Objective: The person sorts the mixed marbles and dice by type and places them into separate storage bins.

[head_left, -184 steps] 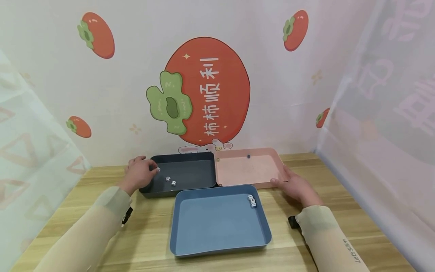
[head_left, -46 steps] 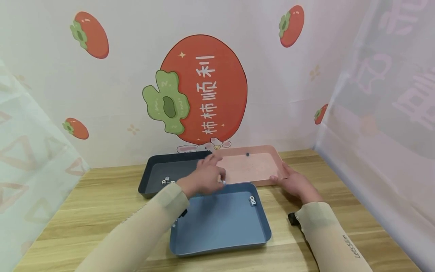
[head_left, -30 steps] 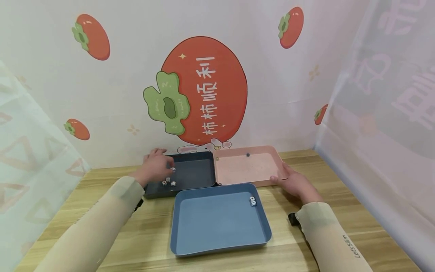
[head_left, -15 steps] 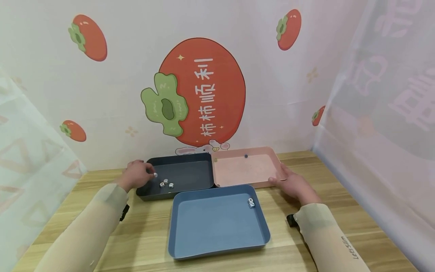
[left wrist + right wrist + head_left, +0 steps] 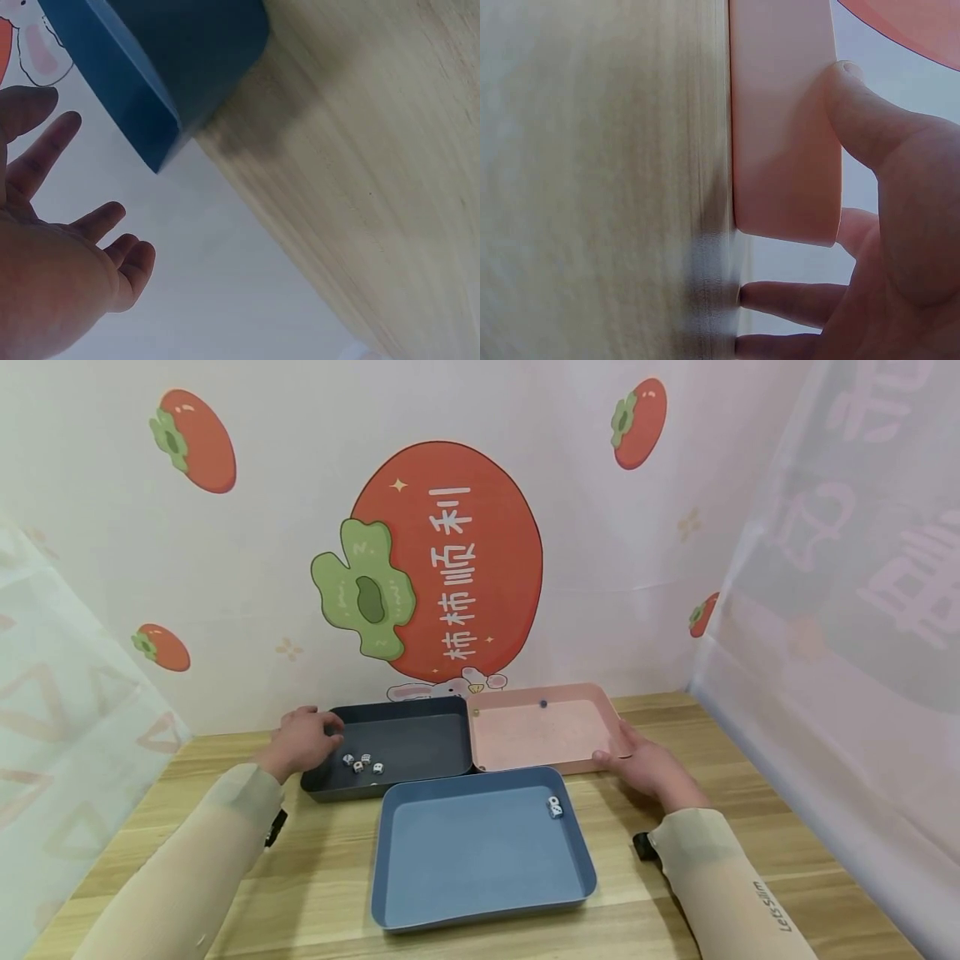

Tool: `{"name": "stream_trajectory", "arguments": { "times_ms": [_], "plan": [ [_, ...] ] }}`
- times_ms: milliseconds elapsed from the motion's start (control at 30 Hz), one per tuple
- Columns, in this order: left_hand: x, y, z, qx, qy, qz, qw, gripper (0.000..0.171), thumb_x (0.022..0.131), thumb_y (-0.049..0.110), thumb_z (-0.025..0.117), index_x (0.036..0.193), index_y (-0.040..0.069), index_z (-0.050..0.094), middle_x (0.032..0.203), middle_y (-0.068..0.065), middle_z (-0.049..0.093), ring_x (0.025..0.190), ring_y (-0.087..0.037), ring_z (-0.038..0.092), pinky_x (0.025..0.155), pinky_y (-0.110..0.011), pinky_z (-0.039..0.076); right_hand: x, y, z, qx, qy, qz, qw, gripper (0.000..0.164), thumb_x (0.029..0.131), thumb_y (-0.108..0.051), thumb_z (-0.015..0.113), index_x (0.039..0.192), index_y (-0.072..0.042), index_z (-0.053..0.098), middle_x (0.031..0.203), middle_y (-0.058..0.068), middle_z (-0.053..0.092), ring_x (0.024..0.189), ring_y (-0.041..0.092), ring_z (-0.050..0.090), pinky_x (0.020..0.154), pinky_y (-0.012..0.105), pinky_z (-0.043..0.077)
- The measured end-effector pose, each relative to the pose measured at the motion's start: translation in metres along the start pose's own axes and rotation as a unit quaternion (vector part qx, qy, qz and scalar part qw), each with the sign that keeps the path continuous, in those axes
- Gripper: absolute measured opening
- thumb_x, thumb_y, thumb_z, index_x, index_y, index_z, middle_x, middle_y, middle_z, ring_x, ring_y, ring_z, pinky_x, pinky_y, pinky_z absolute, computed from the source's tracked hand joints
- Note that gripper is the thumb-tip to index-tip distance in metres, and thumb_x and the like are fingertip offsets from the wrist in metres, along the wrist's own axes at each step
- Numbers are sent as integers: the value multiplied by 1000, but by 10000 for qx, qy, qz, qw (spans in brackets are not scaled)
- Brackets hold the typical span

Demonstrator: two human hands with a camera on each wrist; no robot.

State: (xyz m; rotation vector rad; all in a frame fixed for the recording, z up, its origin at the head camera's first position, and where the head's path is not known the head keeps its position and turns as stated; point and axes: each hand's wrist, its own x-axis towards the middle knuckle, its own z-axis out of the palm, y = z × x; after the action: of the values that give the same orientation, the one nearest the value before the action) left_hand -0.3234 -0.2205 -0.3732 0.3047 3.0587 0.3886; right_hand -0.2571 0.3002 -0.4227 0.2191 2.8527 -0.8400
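In the head view my left hand (image 5: 303,742) hovers at the left end of the dark tray (image 5: 427,743), fingers apart and loosely bent, with nothing in them. Just right of it, several white dice (image 5: 358,767) lie grouped on that tray's floor. The left wrist view shows this hand (image 5: 64,247) with spread fingers beside a tray wall (image 5: 135,90). My right hand (image 5: 652,768) holds the near right corner of the pink tray (image 5: 547,735). In the right wrist view its thumb (image 5: 862,112) presses the tray's rim; the index finger is partly hidden behind the corner.
A blue tray (image 5: 480,852) stands in front, with white dice (image 5: 555,807) touching near its right wall. Inside the pink tray are a small dark piece (image 5: 543,703) and a yellowish one (image 5: 476,712). A printed cloth wall (image 5: 600,610) rises behind the wooden table (image 5: 322,877).
My left hand has come back left from the pink and blue trays with a die and let it go beside the others in the dark tray. My right hand has stayed in place.
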Motion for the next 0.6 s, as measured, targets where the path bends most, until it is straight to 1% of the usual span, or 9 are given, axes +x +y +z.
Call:
{"name": "stream_trajectory", "arguments": {
  "times_ms": [67, 233, 300, 367, 433, 500, 600],
  "plan": [
    [0, 3, 0, 54, -28, 21, 10000, 32, 93, 23, 52, 119, 6, 61, 137, -34, 31, 125, -56, 19, 85, -74, 23, 0, 0, 0, 0, -15, -2, 10000, 101, 79, -73, 46, 151, -20, -1, 147, 29, 18, 128, 51, 23, 97, 66, 20],
    [3, 12, 4, 226, -9, 201, 9995, 32, 93, 23, 51, 118, 6, 61, 134, -32, 38, 127, -52, 20, 87, -72, 26, 0, 0, 0, 36, -11, -12, 10000, 100, 79, -73, 47, 151, -20, 0, 148, 28, 17, 128, 51, 23, 97, 66, 20],
    [4, 18, 4, 224, 13, 248, 9994, 32, 93, 23, 51, 118, 8, 61, 135, -31, 38, 128, -51, 20, 87, -72, 25, 0, 1, 1, 66, -7, 2, 10000, 101, 79, -73, 47, 151, -19, 1, 147, 28, 18, 128, 51, 23, 96, 66, 20],
    [5, 27, 4, 175, 30, 293, 9994, 32, 92, 23, 51, 119, 9, 61, 138, -31, 34, 127, -52, 19, 87, -72, 25, 1, 1, 1, 77, -18, 24, 10000, 102, 78, -74, 47, 151, -20, 0, 147, 28, 18, 128, 51, 23, 96, 66, 20],
    [5, 40, 3, 129, 41, 402, 9991, 32, 92, 22, 51, 119, 10, 61, 140, -30, 32, 128, -51, 19, 89, -71, 24, 2, 2, 1, 98, -9, 34, 9999, 103, 77, -74, 48, 151, -21, 0, 147, 28, 18, 128, 51, 23, 96, 66, 20],
    [4, 55, 3, 95, 72, 545, 9984, 32, 92, 22, 51, 120, 10, 61, 141, -29, 31, 129, -49, 19, 91, -69, 23, 2, 2, 1, 119, 4, 47, 9999, 104, 76, -75, 48, 151, -21, 0, 147, 28, 18, 128, 51, 23, 96, 66, 20],
    [2, 81, 7, 55, 154, 814, 9965, 32, 91, 23, 55, 120, 12, 61, 143, -25, 30, 131, -44, 19, 94, -67, 22, 2, 3, 0, 158, 18, 54, 9999, 103, 77, -74, 49, 151, -21, 0, 147, 28, 18, 128, 51, 23, 96, 66, 20]
  ]
}}
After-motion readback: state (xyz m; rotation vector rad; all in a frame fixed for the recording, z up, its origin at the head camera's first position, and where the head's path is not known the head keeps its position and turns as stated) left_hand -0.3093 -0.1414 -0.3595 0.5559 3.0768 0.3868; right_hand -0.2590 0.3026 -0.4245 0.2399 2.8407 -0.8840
